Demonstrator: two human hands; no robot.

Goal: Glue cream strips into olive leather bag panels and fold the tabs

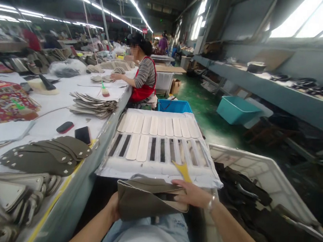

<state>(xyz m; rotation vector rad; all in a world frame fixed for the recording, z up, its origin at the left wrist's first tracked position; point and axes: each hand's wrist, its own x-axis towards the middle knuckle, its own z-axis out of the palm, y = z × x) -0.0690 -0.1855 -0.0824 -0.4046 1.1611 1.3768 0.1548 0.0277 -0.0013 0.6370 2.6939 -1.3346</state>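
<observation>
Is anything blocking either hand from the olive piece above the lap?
Nothing visible: the left hand and right hand both touch the olive piece, at opposite sides. The yellow item lies beyond the right hand, not between.

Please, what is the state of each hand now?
Left hand: holding the olive piece by its left side, fingers hidden.
Right hand: at the piece's right end, fingers apart; firm grip cannot be told.

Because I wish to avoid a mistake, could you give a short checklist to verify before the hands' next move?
1. Left hand and right hand on the olive panel: ok.
2. Left grip secure: cannot tell, fingers hidden.
3. Panel lying flat: not ok, folded and gaping.
4. Slotted board's front row full of pale strips: not ok, two lie there.
5. Yellow forked piece clear of right hand: cannot tell.
</observation>
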